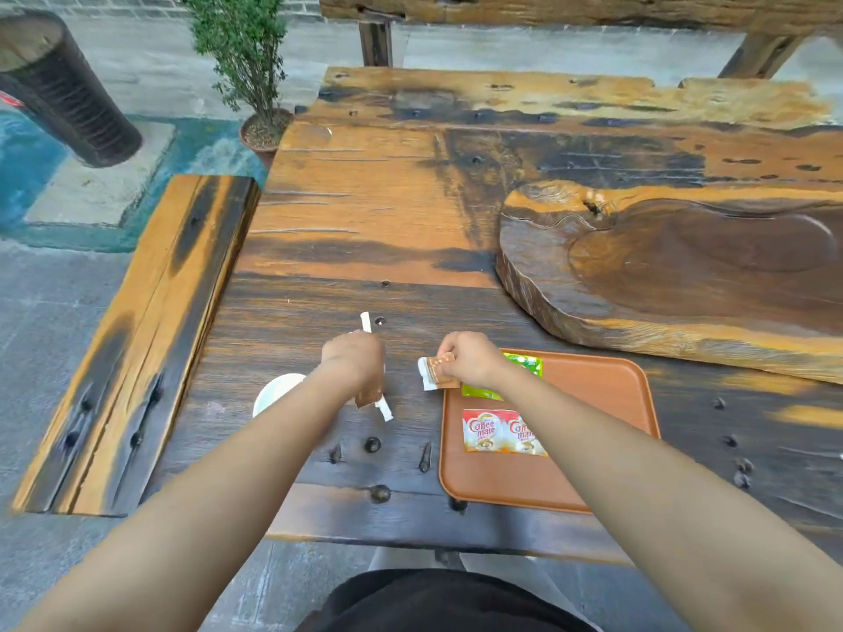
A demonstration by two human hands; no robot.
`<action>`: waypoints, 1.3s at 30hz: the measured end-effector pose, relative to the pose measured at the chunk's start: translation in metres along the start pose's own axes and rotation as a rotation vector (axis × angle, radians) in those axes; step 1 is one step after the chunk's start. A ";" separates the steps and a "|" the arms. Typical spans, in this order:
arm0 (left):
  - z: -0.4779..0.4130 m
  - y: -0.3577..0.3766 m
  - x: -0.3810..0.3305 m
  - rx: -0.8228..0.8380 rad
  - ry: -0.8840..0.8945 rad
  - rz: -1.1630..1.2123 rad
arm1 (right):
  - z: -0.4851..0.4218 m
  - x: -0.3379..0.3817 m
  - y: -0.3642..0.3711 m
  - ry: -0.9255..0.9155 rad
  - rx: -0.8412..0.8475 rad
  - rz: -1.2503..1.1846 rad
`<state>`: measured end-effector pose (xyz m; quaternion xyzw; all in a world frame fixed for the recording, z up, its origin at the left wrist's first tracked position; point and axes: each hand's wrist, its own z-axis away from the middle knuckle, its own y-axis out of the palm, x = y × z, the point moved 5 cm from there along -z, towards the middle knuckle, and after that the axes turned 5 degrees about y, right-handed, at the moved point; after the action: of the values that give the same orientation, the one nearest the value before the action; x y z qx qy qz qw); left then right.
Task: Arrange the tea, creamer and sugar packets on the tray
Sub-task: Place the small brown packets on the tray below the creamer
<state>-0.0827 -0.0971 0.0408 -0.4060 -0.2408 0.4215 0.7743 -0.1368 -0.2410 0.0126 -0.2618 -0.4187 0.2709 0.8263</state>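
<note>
An orange-brown tray [593,449] lies on the dark wooden table in front of me. Two red and white creamer packets [502,431] lie side by side on its left part. Green tea packets [524,364] lie at its far left corner, partly hidden by my right wrist. My right hand [470,358] pinches small brown and white sugar packets [435,370] over the tray's far left edge. Left of the tray, my left hand [353,362] is closed on long white stick packets [366,322] and a brown packet [368,396] that stick out above and below the fist.
A white cup [273,392] stands on the table under my left forearm. A thick carved wooden slab [661,275] fills the table's right side behind the tray. A wooden bench [150,335] runs along the left. A potted shrub [255,84] stands beyond the table's far left corner.
</note>
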 end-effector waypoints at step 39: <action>0.060 0.160 -0.113 0.010 -0.330 1.277 | 0.103 -0.180 0.026 0.104 0.039 -0.375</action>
<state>-0.2583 -0.1170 -0.0623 -0.3954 -0.0663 0.8558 0.3268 -0.3190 -0.3208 -0.0505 -0.1766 -0.4114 0.1066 0.8878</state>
